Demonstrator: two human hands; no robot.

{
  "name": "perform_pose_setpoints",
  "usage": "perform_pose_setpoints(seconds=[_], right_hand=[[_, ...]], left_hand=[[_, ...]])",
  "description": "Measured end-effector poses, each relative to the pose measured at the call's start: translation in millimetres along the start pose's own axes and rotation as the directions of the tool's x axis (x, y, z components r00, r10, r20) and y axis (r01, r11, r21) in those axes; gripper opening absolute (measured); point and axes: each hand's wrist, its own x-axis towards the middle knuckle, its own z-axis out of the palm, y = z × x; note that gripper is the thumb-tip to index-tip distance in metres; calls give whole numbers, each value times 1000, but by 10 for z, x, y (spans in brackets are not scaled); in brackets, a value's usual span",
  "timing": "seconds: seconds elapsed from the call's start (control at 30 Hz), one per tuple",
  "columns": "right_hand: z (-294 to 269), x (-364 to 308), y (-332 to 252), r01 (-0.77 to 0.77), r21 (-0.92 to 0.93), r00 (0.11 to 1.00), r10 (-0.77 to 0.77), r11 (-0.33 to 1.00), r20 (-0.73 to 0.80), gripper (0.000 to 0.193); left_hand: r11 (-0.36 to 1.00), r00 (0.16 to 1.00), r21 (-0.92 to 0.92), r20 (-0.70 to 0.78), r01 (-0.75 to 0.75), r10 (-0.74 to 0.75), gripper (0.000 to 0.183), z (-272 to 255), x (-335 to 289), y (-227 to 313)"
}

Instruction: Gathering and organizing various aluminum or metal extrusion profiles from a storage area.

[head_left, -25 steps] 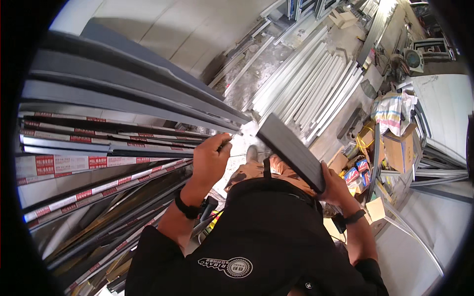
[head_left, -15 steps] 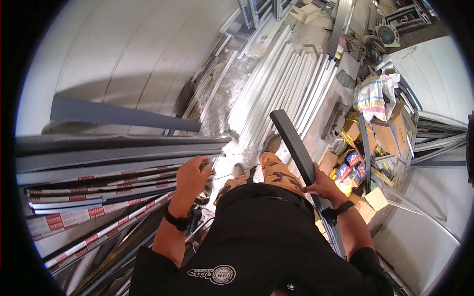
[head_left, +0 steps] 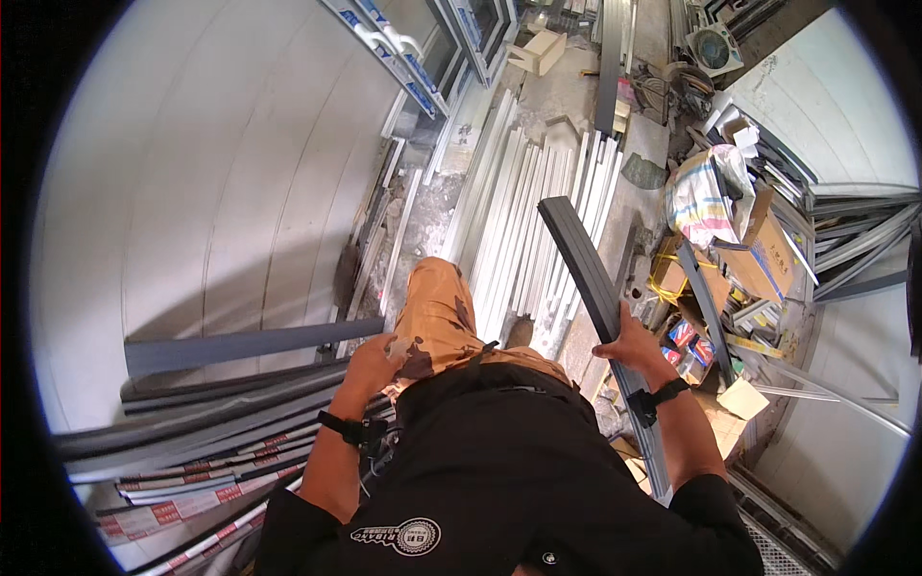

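Note:
A long dark grey metal profile (head_left: 586, 264) slants from ahead of me down along my right side. My right hand (head_left: 636, 348) grips it around its middle, thumb across the near side. The profile's far end points over the pale bars on the floor; its lower end runs back under my right forearm. My left hand (head_left: 376, 363) hangs beside my raised left thigh, fingers loosely bent and slightly apart, with nothing visible in it. Close to that hand ends a grey flat profile (head_left: 254, 348), part of the stacked profiles on the left.
White bars (head_left: 538, 206) cover the floor ahead. Stacked dark profiles (head_left: 211, 422), some with red-and-white film, lie left. On the right are a striped sack (head_left: 701, 197), a cardboard box (head_left: 766, 252) and bent strips (head_left: 864, 226). Blue-taped window frames (head_left: 394, 58) stand far left.
I have moved forward, my left leg now stepping ahead. The right hand has carried the profile along with me. The stacked profiles on the left now appear lower in view.

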Motion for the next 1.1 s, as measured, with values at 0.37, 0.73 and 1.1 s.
perform_pose_setpoints(seconds=[0.37, 0.73, 1.1], right_hand=[[-270, 1095, -426, -133, 128, 991, 135, 983, -1, 125], [-1062, 2081, -1044, -472, 609, 876, 417, 638, 242, 124], [-2282, 3457, -1331, -301, 514, 925, 377, 803, -49, 122]], left_hand=[[986, 935, 49, 329, -158, 133, 37, -566, 2250, 186], [968, 958, 134, 222, -214, 181, 43, -2164, 4415, 113], [950, 943, 97, 188, -296, 274, 49, -3601, 5657, 2186]])
